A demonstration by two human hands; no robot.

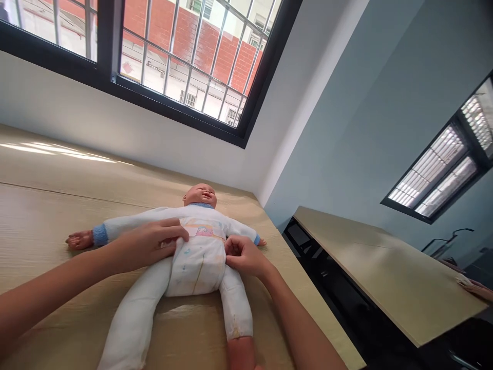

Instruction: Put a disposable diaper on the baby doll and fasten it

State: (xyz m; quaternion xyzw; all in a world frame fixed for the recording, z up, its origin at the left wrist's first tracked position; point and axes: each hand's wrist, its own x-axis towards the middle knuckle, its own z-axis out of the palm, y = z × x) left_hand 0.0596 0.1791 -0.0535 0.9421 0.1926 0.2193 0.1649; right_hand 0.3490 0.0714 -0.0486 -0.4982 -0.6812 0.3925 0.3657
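Observation:
A baby doll (206,194) lies on its back on the table, arms spread and legs toward me. It wears a white top with blue cuffs and collar, and a white diaper (194,272) with a small printed pattern sits around its hips. At the waist's left side, my left hand (162,239) has its fingers closed on the diaper's edge. On the opposite side, my right hand (246,255) is curled, thumb and fingers pinching the diaper's side. Both fingertips are partly hidden against the doll.
The pale wooden table (46,205) meets the wall below a barred window (185,56). To the right, across a dark gap, stands a second table (370,262). Another person's hand (475,288) rests at its far right edge, near a dark metal handle frame (447,240).

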